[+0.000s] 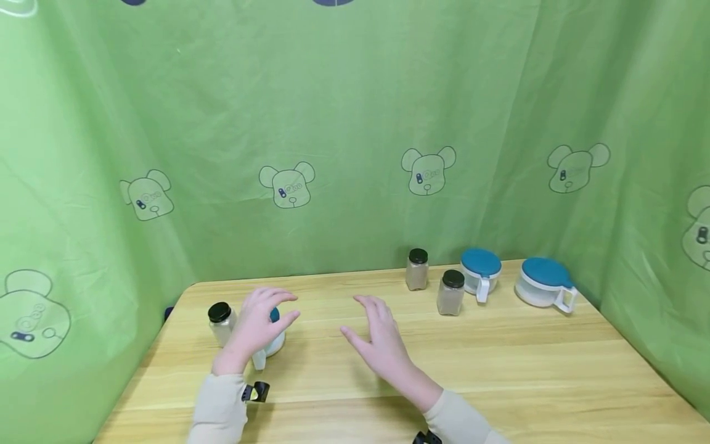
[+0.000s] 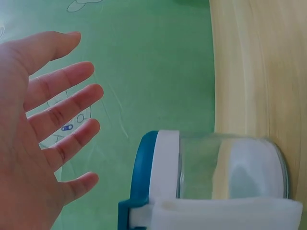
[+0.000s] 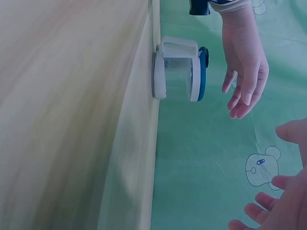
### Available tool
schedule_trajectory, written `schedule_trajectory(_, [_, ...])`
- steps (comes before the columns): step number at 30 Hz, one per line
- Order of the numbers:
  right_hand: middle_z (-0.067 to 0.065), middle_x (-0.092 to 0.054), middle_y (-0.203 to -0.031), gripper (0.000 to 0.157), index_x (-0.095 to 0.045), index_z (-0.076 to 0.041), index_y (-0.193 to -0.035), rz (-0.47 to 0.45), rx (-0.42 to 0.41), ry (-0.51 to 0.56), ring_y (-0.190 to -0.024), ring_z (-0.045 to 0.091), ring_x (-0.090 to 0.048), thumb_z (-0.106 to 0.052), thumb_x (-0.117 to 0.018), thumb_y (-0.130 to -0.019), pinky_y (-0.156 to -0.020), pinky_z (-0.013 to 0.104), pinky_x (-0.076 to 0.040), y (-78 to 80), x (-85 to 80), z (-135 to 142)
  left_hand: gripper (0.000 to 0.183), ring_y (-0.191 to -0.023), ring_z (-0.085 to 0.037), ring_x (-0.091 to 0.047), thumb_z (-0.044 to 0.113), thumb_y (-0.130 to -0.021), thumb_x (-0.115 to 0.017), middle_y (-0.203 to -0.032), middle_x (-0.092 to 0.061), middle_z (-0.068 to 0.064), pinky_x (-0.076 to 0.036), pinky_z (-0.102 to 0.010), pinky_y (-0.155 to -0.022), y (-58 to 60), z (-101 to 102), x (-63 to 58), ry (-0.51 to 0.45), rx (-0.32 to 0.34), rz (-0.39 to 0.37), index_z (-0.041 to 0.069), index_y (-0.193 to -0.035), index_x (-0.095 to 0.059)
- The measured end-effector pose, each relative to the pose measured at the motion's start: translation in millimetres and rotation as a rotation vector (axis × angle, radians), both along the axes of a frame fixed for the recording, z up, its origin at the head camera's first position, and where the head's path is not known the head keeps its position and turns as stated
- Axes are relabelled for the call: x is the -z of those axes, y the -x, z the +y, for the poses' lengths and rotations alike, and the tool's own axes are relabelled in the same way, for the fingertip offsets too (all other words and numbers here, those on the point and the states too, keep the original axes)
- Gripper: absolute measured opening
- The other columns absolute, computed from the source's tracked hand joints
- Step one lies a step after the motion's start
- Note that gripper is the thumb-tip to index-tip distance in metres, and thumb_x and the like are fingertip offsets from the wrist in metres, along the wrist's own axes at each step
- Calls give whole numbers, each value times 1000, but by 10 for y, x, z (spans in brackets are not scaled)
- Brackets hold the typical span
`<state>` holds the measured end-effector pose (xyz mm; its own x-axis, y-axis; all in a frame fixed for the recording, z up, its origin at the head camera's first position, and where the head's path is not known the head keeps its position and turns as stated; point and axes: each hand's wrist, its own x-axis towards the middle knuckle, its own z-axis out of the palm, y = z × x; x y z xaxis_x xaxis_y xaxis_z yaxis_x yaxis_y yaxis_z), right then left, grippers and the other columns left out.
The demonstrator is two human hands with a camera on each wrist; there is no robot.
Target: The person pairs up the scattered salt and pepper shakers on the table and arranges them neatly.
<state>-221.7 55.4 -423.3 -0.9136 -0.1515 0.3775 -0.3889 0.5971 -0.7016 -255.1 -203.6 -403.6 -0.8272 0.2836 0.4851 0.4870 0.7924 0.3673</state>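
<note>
My left hand (image 1: 254, 327) hovers above the left part of the table, its fingers spread and nothing in its grasp. Partly hidden behind it stands a clear seasoning jar with a blue lid and white handle (image 1: 275, 345); the left wrist view shows this seasoning jar (image 2: 165, 167) upright, below the palm and apart from it. Just left of that hand is a square glass jar with a black lid (image 1: 222, 324). Over the middle of the table my right hand (image 1: 383, 342) is held up with loosely bent fingers and an empty palm, facing the left one.
At the back right stand two more black-lidded jars (image 1: 417, 269) (image 1: 450, 293) and two blue-lidded seasoning jars with handles (image 1: 481, 271) (image 1: 546, 283). A green curtain (image 1: 355, 123) hangs behind and beside the wooden table (image 1: 499, 357).
</note>
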Motion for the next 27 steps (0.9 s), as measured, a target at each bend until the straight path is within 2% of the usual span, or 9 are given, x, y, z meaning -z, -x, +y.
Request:
schedule_trajectory(10, [16,-42,-147,67,-41,-15,-145,-4,10,-27,-136,36,-40,-39,-69,-88,-110,62,-34,-5,-11,174,31,-120,-26,-54,37,-88,-71,-121,-68,-1,-37,-54,-106,-22,146,16,11,15,-27,20,-113,-71])
schedule_trajectory(27, [19,-40,-147,66,-41,-15,-145,15,42,-72,-135,39,-39,-40,-67,-90,-107,65,-35,8,17,519,29,-119,-24,-55,36,-87,-72,-119,-68,2,-37,-51,-107,-52,391,88,68,80,-27,21,-112,-71])
